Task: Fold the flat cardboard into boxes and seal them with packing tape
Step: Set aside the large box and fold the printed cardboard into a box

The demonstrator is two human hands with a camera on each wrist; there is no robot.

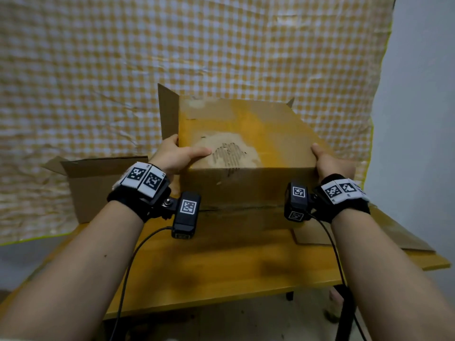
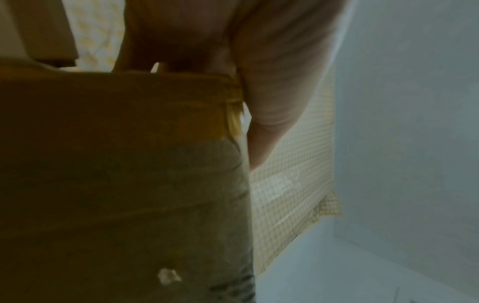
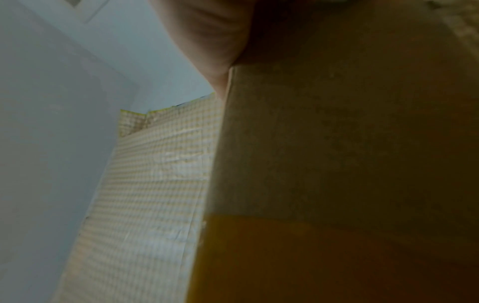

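A brown cardboard box point(image 1: 246, 134) with a torn, scuffed patch on its upper face stands in front of me on the wooden table point(image 1: 221, 271). My left hand point(image 1: 176, 153) grips its left edge, thumb lying across the top face and fingers behind the side. My right hand point(image 1: 327, 159) holds the right edge the same way, thumb on top. A side flap point(image 1: 167, 112) sticks up at the box's far left corner. In the wrist views the box wall point(image 2: 116, 174) point(image 3: 337, 164) fills most of the picture, with a thumb point(image 2: 272, 92) point(image 3: 207, 37) at its edge.
A second open cardboard box point(image 1: 98, 183) lies on its side left of the held one. Flat cardboard point(image 1: 384, 230) lies on the table's right part, past its edge. A yellow-and-white checked cloth point(image 1: 172, 45) hangs behind. A grey wall point(image 1: 418, 119) stands at the right.
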